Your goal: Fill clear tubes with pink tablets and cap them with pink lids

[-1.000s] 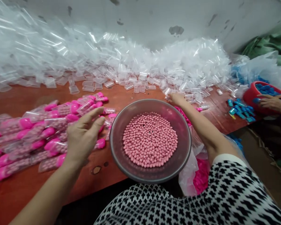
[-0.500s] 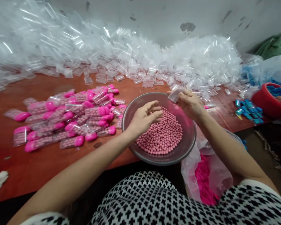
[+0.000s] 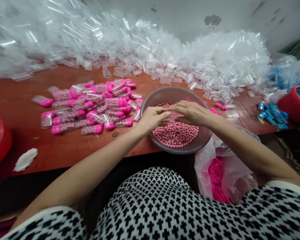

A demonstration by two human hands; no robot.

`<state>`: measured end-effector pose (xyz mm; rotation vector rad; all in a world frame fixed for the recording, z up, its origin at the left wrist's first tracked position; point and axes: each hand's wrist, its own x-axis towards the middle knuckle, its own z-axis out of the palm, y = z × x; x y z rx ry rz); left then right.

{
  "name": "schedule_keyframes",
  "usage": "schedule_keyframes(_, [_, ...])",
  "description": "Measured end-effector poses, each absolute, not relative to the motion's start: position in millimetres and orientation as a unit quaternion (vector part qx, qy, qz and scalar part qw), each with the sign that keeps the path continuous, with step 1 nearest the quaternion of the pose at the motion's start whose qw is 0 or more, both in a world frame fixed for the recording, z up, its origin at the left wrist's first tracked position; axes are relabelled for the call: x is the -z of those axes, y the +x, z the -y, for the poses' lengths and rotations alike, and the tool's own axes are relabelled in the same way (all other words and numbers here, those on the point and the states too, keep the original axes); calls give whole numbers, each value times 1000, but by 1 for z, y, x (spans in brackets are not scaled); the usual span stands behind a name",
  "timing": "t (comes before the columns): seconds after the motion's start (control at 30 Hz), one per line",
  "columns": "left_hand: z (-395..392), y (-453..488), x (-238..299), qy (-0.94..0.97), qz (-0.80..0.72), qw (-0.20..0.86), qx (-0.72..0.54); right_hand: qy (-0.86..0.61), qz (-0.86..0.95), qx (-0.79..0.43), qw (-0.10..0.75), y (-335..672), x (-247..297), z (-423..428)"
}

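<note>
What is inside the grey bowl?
Pink beads lie in the grey bowl. The left hand and right hand, over it, hide part of the inside; the bowl's floor beneath the beads is covered too.

Red-brown table (image 3: 72, 148), grey bowl (image 3: 204, 135), pink-capped tubes (image 3: 115, 102), heaped clear containers (image 3: 130, 46), blue pieces (image 3: 273, 115), white scrap (image 3: 26, 159)

Beads (image 3: 176, 136) smooth, satiny; bowl (image 3: 175, 94) smooth; tubes (image 3: 225, 63) clear, glossy plastic.

A workshop, great heap of clear plastic containers (image 3: 215, 61) along a stained wall (image 3: 185, 13), many pink-capped containers (image 3: 120, 102) (filled with beads (image 3: 110, 102)) on one long worktable (image 3: 65, 150)
</note>
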<state>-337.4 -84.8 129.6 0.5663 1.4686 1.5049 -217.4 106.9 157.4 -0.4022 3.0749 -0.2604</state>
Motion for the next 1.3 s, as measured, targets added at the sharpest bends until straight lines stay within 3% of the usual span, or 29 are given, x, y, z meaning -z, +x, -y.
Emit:
schedule_keyframes(0.17, [95, -348, -123, 265, -610, 376, -646, -60, -979, -88, 173, -234, -127, -106])
schedule_keyframes(0.27, [99, -354, -124, 238, -605, 374, -661, -130, -970, -50, 197, -246, -108, -84])
schedule_keyframes(0.37, [101, -356, -122, 234, -601, 358, -675, -165, -964, 71, 197, -255, -96, -59])
schedule_keyframes(0.53, [103, -357, -118, 274, -612, 316, -671, -32, -896, 401, 189, -249, -105, -59])
schedule_keyframes(0.63, [102, -355, -120, 288, -638, 312, -643, 46, -765, 629, 130, -236, -120, -71])
schedule_keyframes(0.73, [97, -350, -121, 315, -633, 359, -609, 114, -672, 731, 48, -223, -128, -73])
schedule_keyframes(1.0, [75, -334, -116, 290, -547, 465, -633, 159, -700, 690, -91, -206, -125, -74])
schedule_keyframes(1.3, [67, -339, -119, 256, -556, 518, -597, 24, -857, 509, -73, -191, -137, -102])
